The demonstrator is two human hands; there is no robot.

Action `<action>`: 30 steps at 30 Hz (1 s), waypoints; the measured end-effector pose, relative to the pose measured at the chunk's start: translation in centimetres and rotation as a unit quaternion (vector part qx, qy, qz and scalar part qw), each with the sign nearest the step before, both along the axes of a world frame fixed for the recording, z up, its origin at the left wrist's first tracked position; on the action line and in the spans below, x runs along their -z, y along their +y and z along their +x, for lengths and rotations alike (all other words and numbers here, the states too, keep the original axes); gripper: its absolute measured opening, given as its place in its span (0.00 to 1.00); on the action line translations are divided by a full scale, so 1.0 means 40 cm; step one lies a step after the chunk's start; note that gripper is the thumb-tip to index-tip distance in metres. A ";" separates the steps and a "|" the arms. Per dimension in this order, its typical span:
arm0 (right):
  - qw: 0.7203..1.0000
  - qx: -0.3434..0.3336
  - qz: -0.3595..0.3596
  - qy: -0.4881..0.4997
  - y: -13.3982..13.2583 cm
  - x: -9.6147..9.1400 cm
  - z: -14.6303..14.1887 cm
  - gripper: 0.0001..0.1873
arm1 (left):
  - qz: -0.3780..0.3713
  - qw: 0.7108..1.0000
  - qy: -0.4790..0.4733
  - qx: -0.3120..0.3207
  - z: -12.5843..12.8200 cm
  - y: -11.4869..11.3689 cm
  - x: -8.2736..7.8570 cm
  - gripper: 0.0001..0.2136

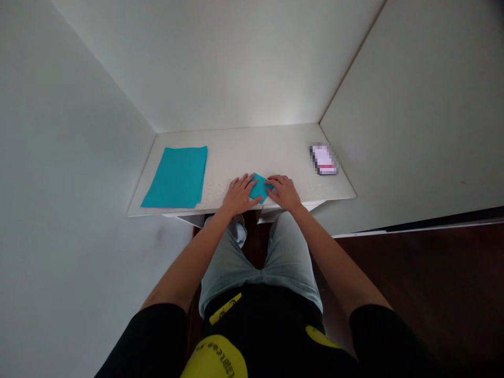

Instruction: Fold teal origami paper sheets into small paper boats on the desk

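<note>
A small folded piece of teal paper (259, 187) lies near the front edge of a white table (252, 149). My left hand (239, 193) rests on its left side with fingers stretched flat. My right hand (284, 191) presses on its right side, fingers laid flat too. Both hands cover part of the paper, so its full shape is hidden.
A stack of teal paper sheets (177, 176) lies at the table's left. A blurred small device (323, 159) sits at the right rear. White walls close in on the left, back and right. My legs are under the table; dark floor at right.
</note>
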State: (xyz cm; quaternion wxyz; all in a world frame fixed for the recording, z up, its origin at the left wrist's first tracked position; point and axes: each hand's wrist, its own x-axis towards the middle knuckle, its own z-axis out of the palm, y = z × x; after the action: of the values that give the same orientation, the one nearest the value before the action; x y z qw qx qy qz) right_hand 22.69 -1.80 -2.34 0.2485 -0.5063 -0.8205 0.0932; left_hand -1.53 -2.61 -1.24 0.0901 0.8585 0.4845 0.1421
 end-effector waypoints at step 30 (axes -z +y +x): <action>0.996 -0.023 -0.011 -0.089 0.029 0.040 0.025 0.32 | -0.003 0.999 0.032 -0.010 0.005 0.015 0.018 0.38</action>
State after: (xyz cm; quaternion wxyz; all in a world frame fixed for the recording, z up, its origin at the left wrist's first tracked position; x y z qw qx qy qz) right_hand 23.69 -0.66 -3.93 0.1664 -0.4966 -0.8496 0.0627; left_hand -1.33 -2.01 -1.97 0.0757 0.8573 0.4964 0.1136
